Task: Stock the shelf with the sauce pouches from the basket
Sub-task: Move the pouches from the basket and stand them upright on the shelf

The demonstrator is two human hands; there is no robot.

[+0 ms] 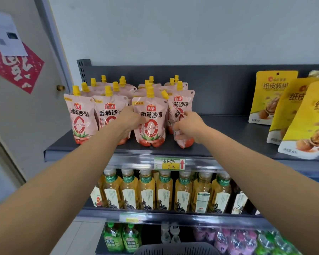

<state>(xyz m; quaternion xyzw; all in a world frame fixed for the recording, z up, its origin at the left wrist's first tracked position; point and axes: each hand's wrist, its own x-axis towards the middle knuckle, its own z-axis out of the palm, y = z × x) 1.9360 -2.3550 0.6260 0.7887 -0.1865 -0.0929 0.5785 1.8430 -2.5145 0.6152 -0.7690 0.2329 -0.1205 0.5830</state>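
The dark grey metal top shelf (228,137) anchored the head view. On its left half stood a crowd of pink spouted sauce pouches with yellow caps (81,116), several rows deep, upright and packed close.

The left hand (130,117) reached into the shelf's front row, its fingers curled at the left edge of an upright front pouch (151,124). This hand and its forearm hid much of the neighbouring pouch on that side. The right hand (190,126) pinched a tilted pouch (184,141) between thumb and fingers, just beside the upright one at the right end of that row. Its cap leaned leftward, and the hand covered its middle. Whether its base touched the shelf could not be told.

Toward the shelf's right end, well apart from the pouches, leaned three overlapping yellow walnut snack bags (274,96). On the shelf's front lip hung a green and yellow price tag with a red arrow (169,163). Beneath the shelf ran a row of amber tea bottles with green labels (164,192). Lower still sat green drink bottles (118,238) and purple packets (238,240).

Far below the shelf, at the picture's bottom edge, showed the rim of a dark perforated plastic basket (173,249), its contents out of sight. Left of the shelf stood a pale door bearing a red paper square (17,70) and a white printed sheet (7,34).
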